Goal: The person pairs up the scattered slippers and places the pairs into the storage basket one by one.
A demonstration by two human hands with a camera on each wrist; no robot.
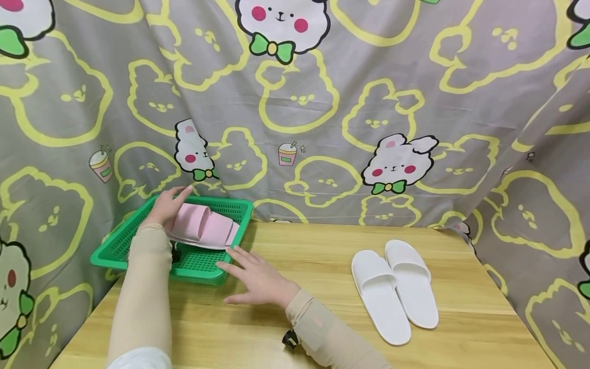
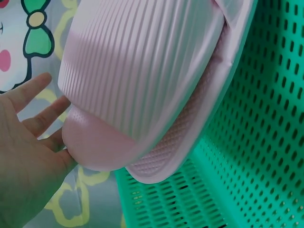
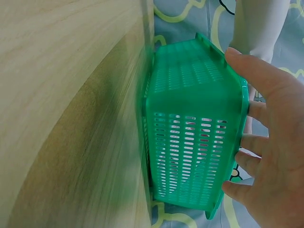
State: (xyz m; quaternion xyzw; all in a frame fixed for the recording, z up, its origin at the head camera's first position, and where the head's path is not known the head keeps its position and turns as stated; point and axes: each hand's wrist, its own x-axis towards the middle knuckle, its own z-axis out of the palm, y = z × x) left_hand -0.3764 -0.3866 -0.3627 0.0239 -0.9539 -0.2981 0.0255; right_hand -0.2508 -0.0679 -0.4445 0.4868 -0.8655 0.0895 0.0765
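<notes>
A pair of pink slippers (image 1: 191,223) with ribbed straps lies stacked in a green perforated basket (image 1: 198,277) at the left of the table. My left hand (image 1: 168,206) reaches over the basket's left side to the slippers' toe end. In the left wrist view, its fingertips (image 2: 61,107) are right at the toe of the upper pink slipper (image 2: 99,142), fingers extended. My right hand (image 1: 258,279) is at the basket's near right corner, fingers spread. The right wrist view has its fingertips (image 3: 232,189) along the basket's rim.
A pair of white slippers (image 1: 380,297) lies side by side on the right of the wooden table (image 1: 313,251). A grey patterned curtain (image 1: 313,113) hangs behind the table and along both sides, close against the basket's back.
</notes>
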